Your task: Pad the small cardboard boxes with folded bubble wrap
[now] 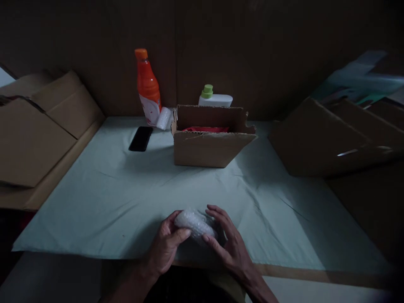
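A bubble-wrapped bundle (pixel 196 225) is held just above the front of the cloth-covered table. My left hand (pixel 168 237) grips its left end, thumb on the near side and fingers behind. Curved around the right end is my right hand (pixel 229 242), with the thumb against the wrap and the fingers on the far side. What lies inside the bubble wrap cannot be made out.
Beyond my hands stands an open cardboard box (pixel 205 149) with something red inside. Behind it are a white bottle with a green cap (pixel 216 100), an orange bottle (pixel 148 86), a bubble-wrap roll (pixel 164 118) and a black phone (pixel 141 139). Cardboard boxes flank the pale green cloth (pixel 126 189).
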